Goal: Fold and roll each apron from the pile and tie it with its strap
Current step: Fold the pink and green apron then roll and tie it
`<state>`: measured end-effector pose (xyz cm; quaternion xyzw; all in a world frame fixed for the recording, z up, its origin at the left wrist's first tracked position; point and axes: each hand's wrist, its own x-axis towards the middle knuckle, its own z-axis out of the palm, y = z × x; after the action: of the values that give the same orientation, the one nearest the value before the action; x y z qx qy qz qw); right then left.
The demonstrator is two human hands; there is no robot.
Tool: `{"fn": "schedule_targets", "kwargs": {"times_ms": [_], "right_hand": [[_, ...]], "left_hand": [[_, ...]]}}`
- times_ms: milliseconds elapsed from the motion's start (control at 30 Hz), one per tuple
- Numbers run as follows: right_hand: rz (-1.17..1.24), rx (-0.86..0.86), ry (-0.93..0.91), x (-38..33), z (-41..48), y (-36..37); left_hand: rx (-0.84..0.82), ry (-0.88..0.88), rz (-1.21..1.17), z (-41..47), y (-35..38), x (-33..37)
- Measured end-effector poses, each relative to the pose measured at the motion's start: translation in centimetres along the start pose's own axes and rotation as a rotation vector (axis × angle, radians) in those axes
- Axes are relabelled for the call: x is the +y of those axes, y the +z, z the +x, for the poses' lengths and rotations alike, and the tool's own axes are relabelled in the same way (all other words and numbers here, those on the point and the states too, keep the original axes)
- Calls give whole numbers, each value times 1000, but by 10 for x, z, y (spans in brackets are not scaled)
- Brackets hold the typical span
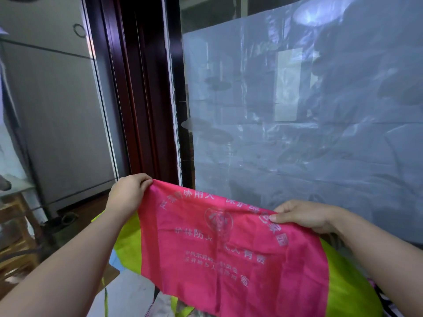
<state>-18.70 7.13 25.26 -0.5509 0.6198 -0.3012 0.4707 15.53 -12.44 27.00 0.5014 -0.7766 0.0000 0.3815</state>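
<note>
Both forearms are reaching in from the bottom corners. Pink apron is hanging spread between the hands, held up in the air, white printed characters facing the camera, lower edge dropping out of view. Left hand is pinching the top left corner, fingers curled over the edge. Right hand is gripping the top right edge, thumb on the front, fingers behind the cloth. Yellow-green fabric is lying underneath and behind the apron. Farther back, dark red door frame is standing left of a plastic sheet covering the glass.
</note>
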Motion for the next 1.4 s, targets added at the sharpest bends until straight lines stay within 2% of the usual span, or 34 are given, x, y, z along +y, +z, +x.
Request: {"fn": "schedule_targets", "kwargs": {"times_ms": [133, 400, 500, 633, 667, 800, 867, 933, 967, 1033, 1100, 1167, 1233, 1300, 1400], "right_hand": [[-275, 212, -74, -1, 7, -10], [-815, 423, -146, -10, 19, -23], [-976, 418, -38, -12, 25, -27], [-1162, 282, 201, -8, 31, -27], [-1189, 320, 214, -6, 34, -27], [-1272, 683, 269, 8, 48, -30], [-1250, 768, 311, 12, 56, -32], [-1117, 809, 324, 14, 65, -36], [-1003, 813, 318, 11, 68, -39], [-721, 802, 234, 5, 73, -41], [-500, 910, -2, 0, 70, -40], [-458, 1136, -300, 1, 60, -34], [-463, 1261, -454, 13, 51, -27], [-501, 1225, -460, 42, 45, -19], [-670, 952, -246, 104, 40, -1]], "left_hand": [[-18, 33, -61, 2, -2, 3], [-169, 175, -30, 4, -6, -3], [-244, 201, 105, 5, 0, -3], [-227, 187, 261, 2, 5, 0], [-212, 177, 290, 1, 7, 2], [-213, 60, 517, 0, 16, 3], [-204, -21, 653, -2, 19, 1], [-228, -149, 659, -3, 24, -1], [-245, -233, 551, 1, 27, -5], [-263, -385, 124, 7, 32, -13], [-108, -384, -208, 8, 33, -15], [216, -246, -331, -4, 30, -10], [425, -82, -354, -27, 29, -6], [424, -53, -346, -55, 40, -17], [171, -116, -243, -100, 67, -47]]}}
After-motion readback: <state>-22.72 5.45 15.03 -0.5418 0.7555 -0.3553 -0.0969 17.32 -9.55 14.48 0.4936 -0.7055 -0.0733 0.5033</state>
